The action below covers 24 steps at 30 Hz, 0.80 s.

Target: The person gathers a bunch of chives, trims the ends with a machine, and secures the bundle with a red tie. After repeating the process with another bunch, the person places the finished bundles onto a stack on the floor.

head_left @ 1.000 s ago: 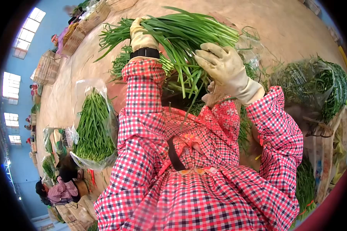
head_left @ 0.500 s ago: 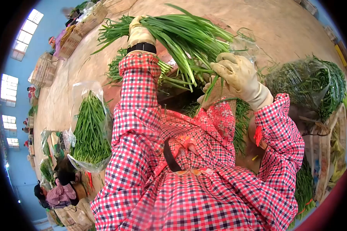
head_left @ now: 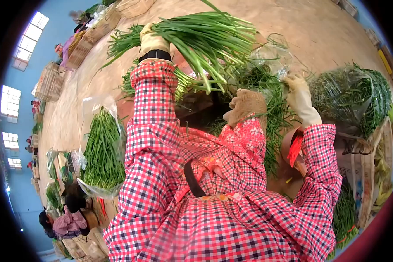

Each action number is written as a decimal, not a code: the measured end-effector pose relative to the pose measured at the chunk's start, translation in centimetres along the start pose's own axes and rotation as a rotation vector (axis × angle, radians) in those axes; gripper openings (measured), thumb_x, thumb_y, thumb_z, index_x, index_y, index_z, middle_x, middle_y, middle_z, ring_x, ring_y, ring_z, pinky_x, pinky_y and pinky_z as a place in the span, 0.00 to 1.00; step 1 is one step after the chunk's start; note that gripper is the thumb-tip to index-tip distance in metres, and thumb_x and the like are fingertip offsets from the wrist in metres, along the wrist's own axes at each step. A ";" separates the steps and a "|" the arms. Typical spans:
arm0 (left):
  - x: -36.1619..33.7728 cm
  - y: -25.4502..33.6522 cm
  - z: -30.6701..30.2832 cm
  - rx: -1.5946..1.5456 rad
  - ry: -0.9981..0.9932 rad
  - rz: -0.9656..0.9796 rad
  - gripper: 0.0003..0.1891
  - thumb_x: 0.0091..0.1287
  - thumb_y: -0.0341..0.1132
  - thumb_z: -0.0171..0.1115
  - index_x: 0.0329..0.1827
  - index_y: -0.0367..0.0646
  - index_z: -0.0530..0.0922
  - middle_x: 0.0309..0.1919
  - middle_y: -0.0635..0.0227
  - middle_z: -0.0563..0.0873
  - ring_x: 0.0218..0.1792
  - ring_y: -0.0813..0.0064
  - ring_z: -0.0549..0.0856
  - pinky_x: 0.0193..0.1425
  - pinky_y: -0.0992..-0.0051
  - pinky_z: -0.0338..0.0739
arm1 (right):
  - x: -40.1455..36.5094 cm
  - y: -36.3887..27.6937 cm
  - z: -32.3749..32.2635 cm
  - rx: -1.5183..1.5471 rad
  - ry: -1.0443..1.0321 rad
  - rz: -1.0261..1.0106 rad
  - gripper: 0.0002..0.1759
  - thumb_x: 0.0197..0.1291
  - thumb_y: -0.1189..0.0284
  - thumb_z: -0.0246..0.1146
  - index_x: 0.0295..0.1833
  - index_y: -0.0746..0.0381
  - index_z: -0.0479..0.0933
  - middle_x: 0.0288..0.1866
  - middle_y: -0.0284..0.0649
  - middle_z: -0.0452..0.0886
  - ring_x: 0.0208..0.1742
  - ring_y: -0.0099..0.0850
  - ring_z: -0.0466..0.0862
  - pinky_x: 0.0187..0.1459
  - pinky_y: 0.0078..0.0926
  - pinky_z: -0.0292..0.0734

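My left hand (head_left: 154, 40), in a pale glove, is closed around a large bunch of garlic chives (head_left: 209, 37), with its leaves and pale stems fanning out to the right. Below the bunch, more chives (head_left: 184, 83) lie partly hidden by my left sleeve. My right hand (head_left: 299, 95), also gloved, is out to the right, away from the bunch. Its fingers look loosely apart, with nothing visible in them. Close beside it is a heap of loose green leaves (head_left: 270, 94) and a crumpled clear plastic bag (head_left: 273, 56).
A filled clear bag of greens (head_left: 351, 98) stands at the right by a wooden crate (head_left: 366, 170). At the left lies a bagged chive bundle (head_left: 102, 150). Another person (head_left: 70, 222) sits at lower left. Crates (head_left: 50, 81) line the blue wall.
My right hand has moved right and away from the bunch, letting go of the few leaves it pinched. My left hand has shifted slightly left with the garlic chives.
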State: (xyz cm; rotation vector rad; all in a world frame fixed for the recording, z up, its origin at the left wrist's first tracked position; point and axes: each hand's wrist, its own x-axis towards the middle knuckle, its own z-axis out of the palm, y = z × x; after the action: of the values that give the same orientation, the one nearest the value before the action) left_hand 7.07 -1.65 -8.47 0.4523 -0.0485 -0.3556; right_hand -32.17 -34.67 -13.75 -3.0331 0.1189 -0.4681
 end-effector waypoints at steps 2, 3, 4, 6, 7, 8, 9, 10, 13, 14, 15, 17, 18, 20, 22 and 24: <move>-0.8 0.0 0.5 -0.019 0.053 0.020 0.13 0.70 0.45 0.49 0.42 0.49 0.79 0.42 0.71 0.85 0.43 0.69 0.81 0.53 0.72 0.75 | 1.4 -6.2 -3.7 0.245 0.009 0.183 0.31 0.59 0.56 0.66 0.66 0.55 0.71 0.64 0.48 0.75 0.66 0.45 0.73 0.66 0.41 0.68; -1.2 -0.1 0.9 -0.027 0.074 0.028 0.12 0.69 0.44 0.50 0.41 0.48 0.79 0.41 0.71 0.85 0.43 0.69 0.81 0.52 0.72 0.75 | 2.1 -8.7 -4.9 0.422 0.056 0.232 0.34 0.59 0.52 0.65 0.68 0.56 0.70 0.66 0.48 0.74 0.68 0.45 0.72 0.68 0.41 0.66; -1.7 -0.3 1.2 -0.034 0.094 0.034 0.11 0.69 0.43 0.51 0.41 0.48 0.78 0.41 0.70 0.85 0.43 0.69 0.81 0.52 0.72 0.76 | 2.8 -10.7 -5.3 0.598 0.105 0.281 0.37 0.59 0.47 0.65 0.69 0.56 0.68 0.67 0.49 0.73 0.70 0.45 0.70 0.70 0.40 0.65; -2.7 -0.9 1.9 -0.052 0.143 0.044 0.10 0.68 0.41 0.52 0.40 0.47 0.78 0.40 0.69 0.85 0.42 0.68 0.81 0.51 0.72 0.76 | 4.8 -13.8 -4.9 0.859 0.099 0.350 0.45 0.57 0.39 0.62 0.72 0.58 0.64 0.69 0.51 0.70 0.73 0.45 0.67 0.72 0.40 0.61; -3.3 -1.2 2.2 -0.062 0.170 0.048 0.09 0.68 0.40 0.52 0.39 0.46 0.78 0.39 0.68 0.85 0.42 0.67 0.81 0.51 0.71 0.76 | 5.8 -15.2 -4.7 0.905 0.092 0.406 0.47 0.57 0.37 0.61 0.72 0.59 0.63 0.69 0.52 0.70 0.72 0.45 0.68 0.72 0.41 0.62; -3.6 -1.3 2.6 -0.078 0.184 0.052 0.08 0.67 0.39 0.53 0.39 0.46 0.78 0.39 0.67 0.84 0.42 0.67 0.81 0.51 0.71 0.76 | 6.8 -16.6 -2.8 0.743 0.175 0.563 0.46 0.56 0.36 0.61 0.68 0.61 0.68 0.64 0.54 0.75 0.67 0.45 0.74 0.67 0.40 0.68; -4.0 -1.6 2.8 -0.071 0.183 0.058 0.08 0.67 0.38 0.54 0.39 0.46 0.78 0.38 0.67 0.84 0.41 0.67 0.81 0.50 0.71 0.76 | 7.8 -17.2 -2.7 0.763 0.232 0.546 0.43 0.57 0.39 0.62 0.65 0.63 0.71 0.60 0.53 0.79 0.63 0.45 0.78 0.63 0.40 0.71; -4.4 -1.8 3.0 -0.064 0.182 0.069 0.07 0.67 0.37 0.54 0.38 0.45 0.77 0.38 0.66 0.84 0.41 0.66 0.81 0.50 0.71 0.76 | 8.7 -17.7 -2.6 0.782 0.287 0.527 0.39 0.58 0.41 0.63 0.62 0.64 0.74 0.55 0.52 0.82 0.58 0.45 0.81 0.59 0.39 0.74; -4.8 -2.0 2.6 0.054 0.119 0.127 0.07 0.65 0.36 0.55 0.37 0.42 0.77 0.37 0.63 0.84 0.38 0.63 0.81 0.47 0.66 0.77 | 9.1 -17.7 -1.3 1.057 0.455 0.484 0.20 0.63 0.59 0.66 0.51 0.65 0.81 0.41 0.45 0.87 0.40 0.34 0.85 0.45 0.29 0.78; -4.4 -1.9 2.0 0.114 0.114 0.144 0.10 0.66 0.40 0.54 0.39 0.44 0.77 0.40 0.64 0.85 0.40 0.64 0.81 0.48 0.65 0.76 | 9.0 -17.7 -0.9 1.166 0.435 0.508 0.17 0.64 0.63 0.66 0.50 0.65 0.82 0.39 0.44 0.87 0.37 0.31 0.85 0.42 0.27 0.78; -4.1 -1.5 1.6 0.172 0.106 0.162 0.12 0.67 0.44 0.53 0.41 0.45 0.78 0.43 0.65 0.86 0.42 0.64 0.81 0.50 0.63 0.76 | 9.3 -18.4 -0.5 1.324 0.598 0.480 0.11 0.64 0.69 0.65 0.46 0.64 0.84 0.36 0.42 0.87 0.32 0.27 0.82 0.37 0.25 0.76; -5.4 -1.4 2.6 0.072 0.160 0.117 0.07 0.65 0.36 0.55 0.36 0.43 0.76 0.36 0.64 0.83 0.38 0.64 0.80 0.47 0.66 0.76 | 9.0 -18.0 0.2 1.109 0.605 0.421 0.11 0.63 0.70 0.64 0.46 0.66 0.84 0.36 0.41 0.87 0.32 0.27 0.82 0.36 0.26 0.75; -6.4 -1.4 3.7 0.023 0.186 0.092 0.04 0.64 0.33 0.56 0.34 0.42 0.76 0.33 0.63 0.82 0.35 0.64 0.80 0.45 0.67 0.77 | 8.8 -17.9 0.3 1.002 0.608 0.393 0.11 0.63 0.70 0.64 0.46 0.66 0.83 0.36 0.40 0.87 0.32 0.27 0.81 0.35 0.26 0.75; -9.3 -2.2 7.3 0.105 0.336 0.113 0.07 0.68 0.35 0.52 0.35 0.44 0.76 0.35 0.65 0.82 0.39 0.66 0.79 0.48 0.68 0.76 | 8.6 -18.4 -0.8 1.033 0.650 0.476 0.10 0.64 0.74 0.59 0.45 0.69 0.82 0.35 0.41 0.86 0.32 0.27 0.82 0.36 0.24 0.75; -9.4 -2.0 7.1 0.083 0.319 0.109 0.07 0.68 0.36 0.52 0.37 0.45 0.76 0.36 0.66 0.82 0.40 0.67 0.79 0.49 0.69 0.75 | 9.0 -17.7 0.7 0.835 0.848 0.307 0.10 0.64 0.77 0.56 0.44 0.69 0.81 0.34 0.42 0.86 0.31 0.29 0.82 0.36 0.23 0.75; -8.4 -1.9 5.6 0.062 0.274 0.099 0.07 0.68 0.37 0.51 0.38 0.45 0.76 0.38 0.66 0.82 0.41 0.67 0.79 0.49 0.69 0.75 | 8.5 -17.4 0.7 0.925 0.779 0.317 0.10 0.63 0.81 0.53 0.44 0.69 0.80 0.35 0.43 0.87 0.33 0.33 0.85 0.35 0.24 0.76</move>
State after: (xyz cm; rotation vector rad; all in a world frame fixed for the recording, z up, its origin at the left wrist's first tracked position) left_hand -2.07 -2.66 -4.03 0.5546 0.1842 -0.1932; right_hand -22.69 -18.04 -10.44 -1.7788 0.3066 -1.2159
